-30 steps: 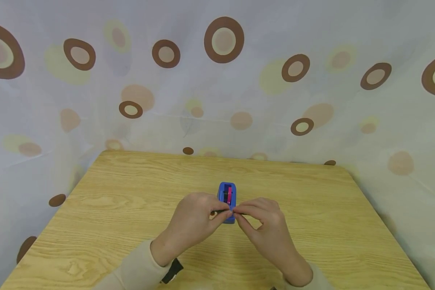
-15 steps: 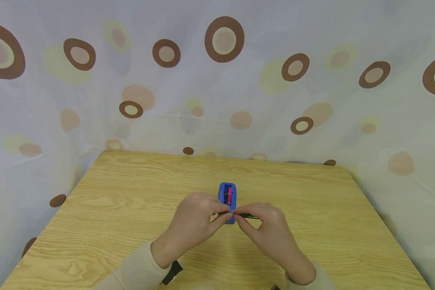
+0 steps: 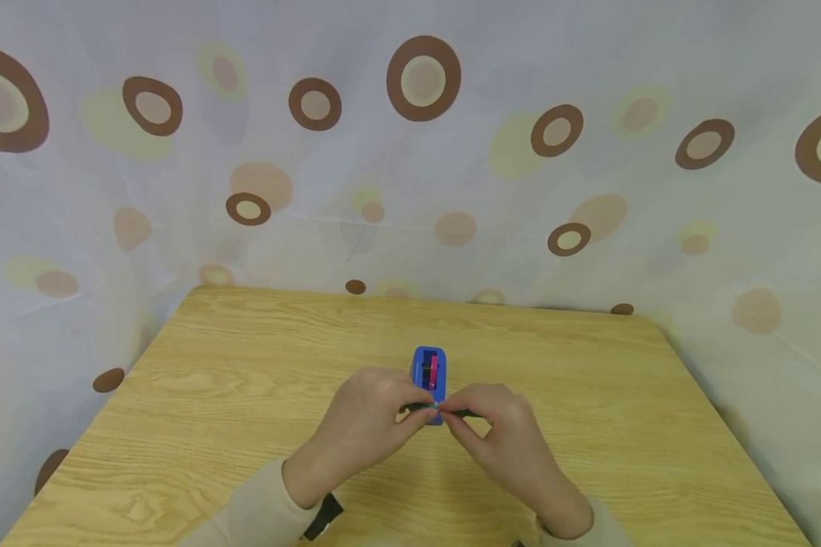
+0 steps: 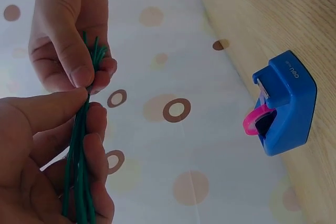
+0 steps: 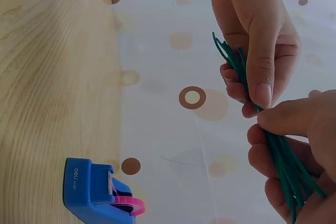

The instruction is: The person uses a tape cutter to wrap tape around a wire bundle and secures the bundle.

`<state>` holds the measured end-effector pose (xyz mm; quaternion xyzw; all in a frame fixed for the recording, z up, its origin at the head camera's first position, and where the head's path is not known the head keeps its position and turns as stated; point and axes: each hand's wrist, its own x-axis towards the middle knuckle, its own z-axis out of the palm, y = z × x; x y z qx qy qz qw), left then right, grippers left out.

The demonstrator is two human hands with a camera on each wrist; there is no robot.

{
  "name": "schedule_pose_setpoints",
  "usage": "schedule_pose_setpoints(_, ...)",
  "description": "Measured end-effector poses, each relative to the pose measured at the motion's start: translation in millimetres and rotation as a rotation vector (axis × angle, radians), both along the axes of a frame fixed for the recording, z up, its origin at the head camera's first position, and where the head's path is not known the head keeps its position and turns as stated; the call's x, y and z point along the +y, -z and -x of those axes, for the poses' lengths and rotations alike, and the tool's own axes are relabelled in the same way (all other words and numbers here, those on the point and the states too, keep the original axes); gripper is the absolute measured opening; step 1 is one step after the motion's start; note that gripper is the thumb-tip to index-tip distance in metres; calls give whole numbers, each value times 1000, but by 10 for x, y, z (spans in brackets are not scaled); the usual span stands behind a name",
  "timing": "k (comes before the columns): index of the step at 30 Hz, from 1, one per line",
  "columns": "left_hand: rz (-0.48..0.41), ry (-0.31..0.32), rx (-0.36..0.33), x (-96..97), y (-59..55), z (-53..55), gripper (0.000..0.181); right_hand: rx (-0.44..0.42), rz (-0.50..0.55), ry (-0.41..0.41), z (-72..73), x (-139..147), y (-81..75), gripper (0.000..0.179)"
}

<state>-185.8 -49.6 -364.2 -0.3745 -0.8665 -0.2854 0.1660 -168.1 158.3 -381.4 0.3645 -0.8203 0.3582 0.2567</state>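
Observation:
A bundle of thin green strands (image 4: pixel 80 156) runs through both hands, held in the air in front of the tape dispenser. My left hand (image 3: pixel 362 414) pinches it near the middle between thumb and fingers. Just beside that grip, my right hand (image 3: pixel 506 429) pinches the same bundle, so the two thumb tips nearly meet. In the right wrist view, loose ends of the green strands (image 5: pixel 283 163) spread over the right palm, and others poke out past the left fingers. Whether any tape is round the pinched middle is hidden by the fingertips.
Beyond the hands, a blue tape dispenser (image 4: pixel 294 103) with a pink tape roll (image 4: pixel 250 124) stands on the wood-grain table (image 3: pixel 246 357). A white curtain with brown rings (image 3: pixel 451 182) hangs round the table's back and sides.
Both hands stay almost in place, still pinching the bundle. The strand ends showing behind the right fingers have shifted slightly.

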Motion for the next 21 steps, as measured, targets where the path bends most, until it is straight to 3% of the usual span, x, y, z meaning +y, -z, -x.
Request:
schedule_pose_setpoints(3,31,5,-57,-11,-17,-16,10,38,-9,3,-9,-2,27,23)
schedule_pose_setpoints(7,52,17,-149,-25,-38,-33,12,85,-13,12,-14,-5,70,4)
schedule_pose_setpoints(10,54,30,-212,-31,-37,-30,14,130,-12,15,-4,-12,97,24)
schedule_pose_setpoints(13,48,40,-259,-35,-31,-18,16,163,-12,17,8,-22,114,30)
schedule_pose_setpoints(16,48,50,-262,-31,-24,-6,17,174,-9,18,13,-25,126,29)
schedule_pose_setpoints(21,49,43,-210,-23,-19,-14,14,140,17,14,4,-25,144,27)
